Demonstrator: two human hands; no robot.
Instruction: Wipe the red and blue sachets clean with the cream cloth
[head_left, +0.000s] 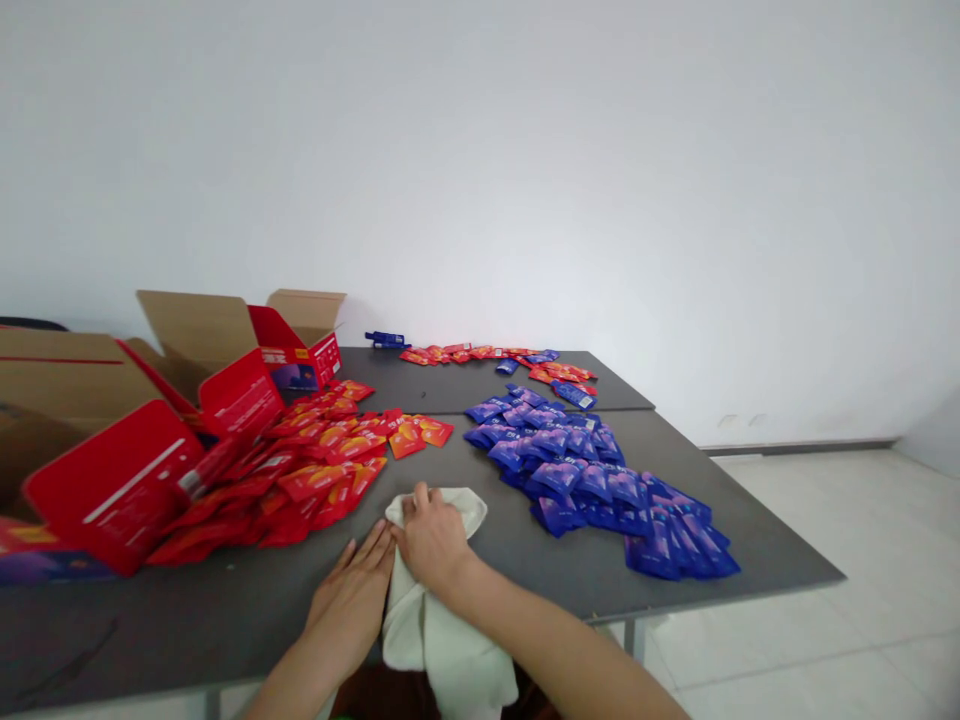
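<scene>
A pale, off-white cloth lies bunched at the near edge of the dark table, its lower end hanging over toward my body. My right hand is closed on its upper part, fingers curled into the fabric. Against the cloth's left side rests my left hand, fingers stretched out and fairly flat, the tips meeting my right hand; its thumb side is partly hidden. To the left of my hands spreads a heap of red and orange sachets. On the right lie rows of blue-purple sachets, apart from both hands.
Open red cardboard boxes stand along the left side, flaps raised. More red sachets and a few blue ones lie toward the back of the table. A white wall rises behind; pale tiled floor shows at right.
</scene>
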